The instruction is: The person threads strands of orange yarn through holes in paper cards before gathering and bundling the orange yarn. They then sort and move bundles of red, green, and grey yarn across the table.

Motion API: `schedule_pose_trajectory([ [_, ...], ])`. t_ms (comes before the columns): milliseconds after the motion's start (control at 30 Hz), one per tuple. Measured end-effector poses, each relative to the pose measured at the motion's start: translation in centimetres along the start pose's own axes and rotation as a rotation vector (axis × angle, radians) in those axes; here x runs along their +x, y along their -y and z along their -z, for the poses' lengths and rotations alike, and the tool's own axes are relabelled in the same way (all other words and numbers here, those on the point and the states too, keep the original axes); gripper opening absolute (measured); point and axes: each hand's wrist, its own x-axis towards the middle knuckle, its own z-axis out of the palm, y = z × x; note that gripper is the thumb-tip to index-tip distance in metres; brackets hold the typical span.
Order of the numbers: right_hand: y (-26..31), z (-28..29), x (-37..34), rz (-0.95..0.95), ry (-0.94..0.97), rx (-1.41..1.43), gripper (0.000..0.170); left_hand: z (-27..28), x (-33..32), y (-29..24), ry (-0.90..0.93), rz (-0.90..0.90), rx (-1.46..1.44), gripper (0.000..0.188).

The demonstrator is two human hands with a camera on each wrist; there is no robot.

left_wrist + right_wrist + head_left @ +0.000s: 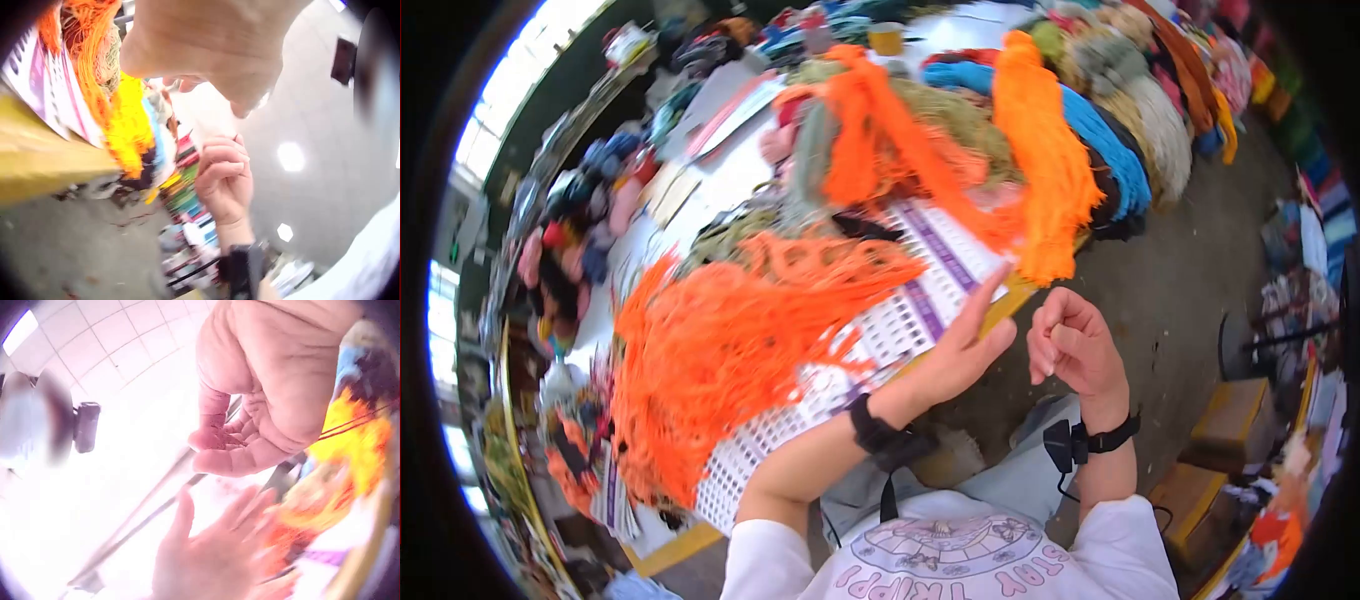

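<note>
My left hand [960, 350] is at the table's near edge, its fingers straight and apart, beside white cards [895, 325] with purple bands and rows of dark marks. In the right wrist view the left palm [209, 565] faces up, holding nothing. To its right, off the table edge, is my right hand [1082, 345], fingers curled and thumb against them. Dark red thread [356, 420] runs to the right hand's edge, with reddish strands at its fingertips. A large heap of orange yarn [720, 350] covers much of the cards. A brighter orange hank [1040, 150] hangs over the edge.
Blue yarn [1100, 150] and grey and brown hanks lie along the table's far right. More coloured bundles [585, 205] sit at left. Cardboard boxes [1230, 425] stand on the floor at right, near a dark stand [1238, 345].
</note>
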Motion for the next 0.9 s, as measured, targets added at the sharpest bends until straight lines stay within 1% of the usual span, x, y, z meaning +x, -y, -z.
schedule_pose_trajectory([
  [33,-0.1,-3.3,1.1,-0.005,0.060,0.010,0.014,0.4,-1.3,0.3,0.115,0.088,-0.439,0.051],
  [67,0.6,-5.6,2.1,0.000,0.059,-0.028,0.014,0.7,-2.6,0.5,0.243,0.165,-0.882,0.043],
  [100,0.3,-6.9,3.8,0.124,0.016,0.044,0.012,2.1,-4.7,-1.0,0.229,0.250,-0.771,0.036],
  [167,0.2,-6.9,7.7,0.182,-0.072,0.064,0.010,7.0,-9.6,-5.0,0.218,0.425,-0.529,0.028],
  [200,-0.5,-5.8,9.3,0.137,-0.138,0.074,0.009,8.6,-11.6,-6.2,-0.064,0.383,-0.318,0.025],
  [233,-1.8,-4.3,10.7,0.094,-0.208,0.085,0.009,11.5,-13.5,-5.4,-0.161,0.352,-0.331,0.021],
  [267,-3.3,-3.2,11.7,0.031,-0.260,0.116,0.009,14.1,-15.3,-4.7,-0.258,0.358,-0.467,0.019],
  [333,-6.5,-1.6,13.3,-0.069,-0.347,0.147,0.008,18.1,-19.2,-3.8,-0.409,0.297,-0.679,0.018],
  [400,-8.8,-0.9,14.3,-0.129,-0.429,0.151,0.009,20.9,-22.4,-3.0,-0.531,0.251,-0.704,0.018],
  [433,-9.3,-0.8,14.7,-0.117,-0.465,0.135,0.009,21.7,-23.6,-2.5,-0.587,0.229,-0.716,0.019],
  [500,-9.2,-1.9,15.2,-0.092,-0.538,0.098,0.010,22.4,-25.5,-1.2,-0.648,0.257,-0.771,0.019],
  [533,-8.4,-2.4,15.6,-0.093,-0.439,0.002,0.010,22.6,-26.3,-0.6,-0.681,0.271,-0.800,0.020],
  [567,-6.6,-4.3,15.9,-0.097,-0.339,-0.094,0.010,22.6,-26.8,-0.3,-0.691,0.301,-0.837,0.020],
  [667,0.7,-13.0,17.0,-0.096,-0.009,-0.453,0.015,22.7,-27.7,2.4,-0.732,0.412,-0.930,0.021],
  [700,4.1,-14.7,18.2,0.013,0.165,-0.631,0.018,22.5,-27.9,3.3,-0.717,0.412,-0.936,0.022],
  [733,7.1,-18.3,18.7,0.281,0.226,-0.768,0.021,22.4,-28.0,3.5,-0.712,0.410,-0.909,0.022],
  [767,11.0,-20.8,19.4,0.429,0.309,-0.908,0.022,22.2,-28.0,3.6,-0.708,0.405,-0.884,0.022],
  [800,11.0,-27.4,17.7,0.555,0.185,-0.646,0.023,22.0,-27.9,3.7,-0.707,0.403,-0.861,0.022],
  [833,12.9,-28.8,18.1,0.602,0.301,-0.546,0.022,21.8,-27.9,3.5,-0.689,0.366,-0.868,0.022],
  [867,14.4,-29.6,18.2,0.636,0.383,-0.538,0.020,21.8,-27.9,3.6,-0.689,0.377,-0.868,0.022],
  [900,14.5,-29.3,18.3,0.625,0.395,-0.557,0.019,21.8,-27.8,3.7,-0.690,0.384,-0.864,0.022],
])
